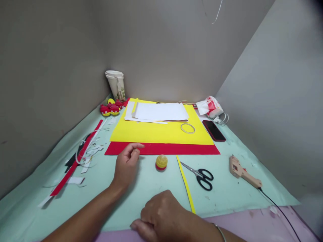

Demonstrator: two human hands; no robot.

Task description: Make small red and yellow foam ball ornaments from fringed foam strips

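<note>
My left hand [127,165] rests on the pale green table cover, fingers loosely curled with the forefinger stretched toward the edge of the red sheet [161,148]; nothing shows in it. A small yellow and red ball-shaped piece [161,162] stands just right of that hand, untouched. My right hand [161,215] lies near the front edge with its fingers curled under, so whatever they may hold is hidden. A long yellow strip [186,185] runs beside it. A yellow sheet [161,129] lies on the red one, with white papers [158,112] and a tape ring [188,128] on top.
Black scissors [202,175] and a glue gun [242,171] with its cord lie to the right. A dark phone [214,130] and a tissue pack [210,107] sit at the back right. Paper scraps and a red strip [78,158] litter the left; a cup [116,84] and red ornaments [111,108] stand behind.
</note>
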